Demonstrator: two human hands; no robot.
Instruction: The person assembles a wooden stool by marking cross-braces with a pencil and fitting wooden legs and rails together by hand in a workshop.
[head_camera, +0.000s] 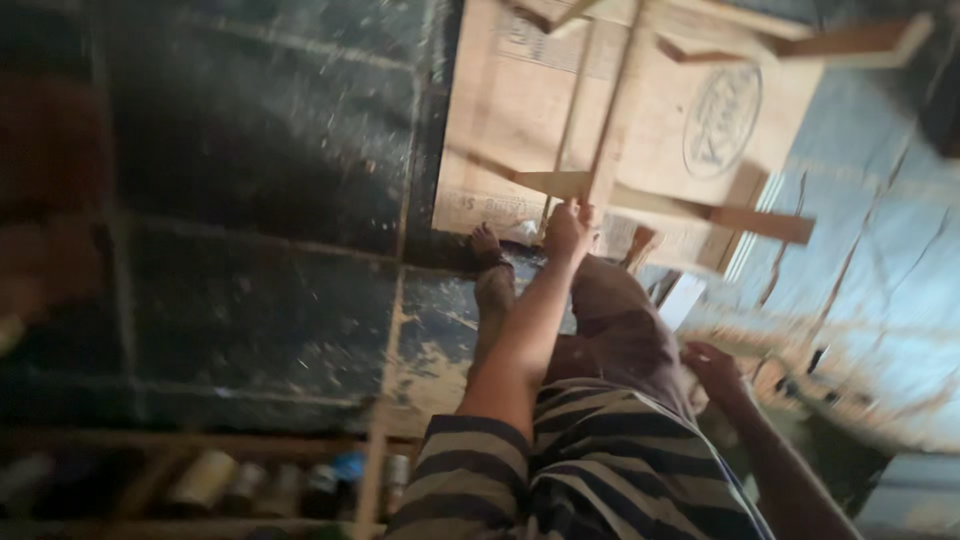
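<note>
Left hand (568, 228) gripped a wooden frame (640, 190) at its lower slat, holding it up at 12 o'clock. Right hand (712, 366) hung low at 4 o'clock; grip unclear. Step judged: positioning the frame; next needs steadying. Flat cardboard sheet (520, 110) behind bore a round grey stamp (722, 118).
</note>
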